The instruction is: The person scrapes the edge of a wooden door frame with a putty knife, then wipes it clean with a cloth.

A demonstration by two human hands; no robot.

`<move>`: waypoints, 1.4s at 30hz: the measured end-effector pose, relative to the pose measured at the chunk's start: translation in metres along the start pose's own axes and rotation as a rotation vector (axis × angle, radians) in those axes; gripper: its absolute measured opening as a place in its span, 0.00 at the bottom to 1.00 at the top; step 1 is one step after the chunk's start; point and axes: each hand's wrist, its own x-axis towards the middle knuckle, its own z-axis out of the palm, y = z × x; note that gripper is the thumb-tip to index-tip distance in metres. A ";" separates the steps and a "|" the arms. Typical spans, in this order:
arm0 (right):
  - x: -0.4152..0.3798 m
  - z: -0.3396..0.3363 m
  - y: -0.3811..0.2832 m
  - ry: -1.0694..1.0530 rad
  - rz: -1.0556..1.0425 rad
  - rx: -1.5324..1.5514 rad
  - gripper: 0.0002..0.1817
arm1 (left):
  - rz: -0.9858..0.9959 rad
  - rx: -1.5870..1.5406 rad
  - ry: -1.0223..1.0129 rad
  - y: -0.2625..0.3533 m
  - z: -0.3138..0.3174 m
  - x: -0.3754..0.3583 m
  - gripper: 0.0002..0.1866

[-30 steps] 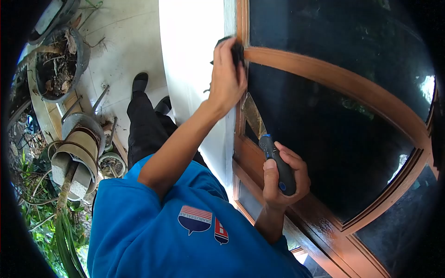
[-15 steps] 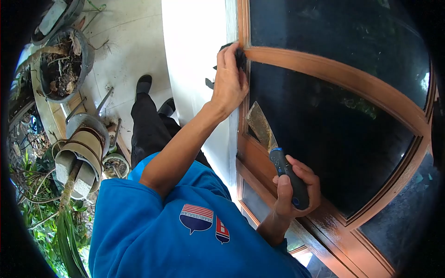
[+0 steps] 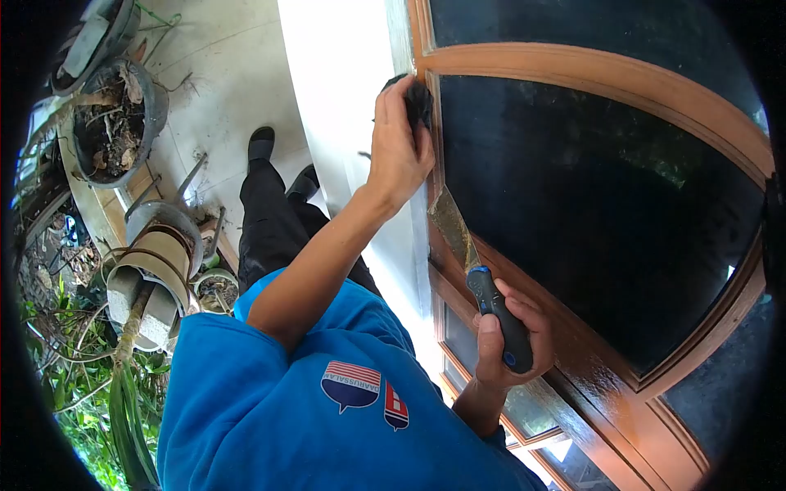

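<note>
My left hand [image 3: 397, 155] is closed on a crumpled black cloth-like wad [image 3: 418, 104], pressed against the edge of the brown wooden frame [image 3: 431, 147], just below the joint with a curved crossbar. What the wad is made of, I cannot tell. In my right hand [image 3: 524, 340] is a putty knife [image 3: 501, 315] with a dark grey handle, its thumb along the grip. The knife's stained, wide blade [image 3: 452, 225] points up and left, its tip overlapping the same frame edge below my left hand. Dark glass [image 3: 589, 196] fills the frame beside both hands.
A white surface [image 3: 340, 106] runs alongside the frame. Potted plants stand on the left, including a round pot of soil [image 3: 155, 106] and a pale pot with blocks [image 3: 135, 295]. My feet in dark footwear [image 3: 262, 143] are on light floor tiles [image 3: 221, 57].
The frame and its crossbar now sit higher in view. My left hand with the black wad is lower along the frame edge; my right hand and the putty knife have shifted slightly left.
</note>
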 end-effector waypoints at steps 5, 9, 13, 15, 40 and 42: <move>0.002 -0.002 -0.009 0.001 0.084 0.014 0.15 | 0.106 0.057 0.191 -0.011 0.009 0.045 0.29; 0.004 0.005 -0.005 0.044 0.069 0.003 0.16 | 0.008 0.089 0.123 0.000 0.007 0.031 0.30; 0.014 0.010 -0.008 -0.016 -0.050 -0.023 0.15 | -0.050 0.031 0.007 0.009 -0.001 0.019 0.31; 0.020 0.010 -0.012 -0.036 -0.049 -0.009 0.14 | 0.016 0.039 0.076 0.007 -0.002 0.034 0.31; 0.024 0.012 -0.010 -0.029 -0.025 -0.002 0.14 | -0.055 0.037 0.023 0.014 -0.003 0.047 0.30; 0.024 0.015 -0.007 -0.027 -0.048 0.000 0.14 | -0.026 0.101 -0.033 0.014 -0.006 0.029 0.33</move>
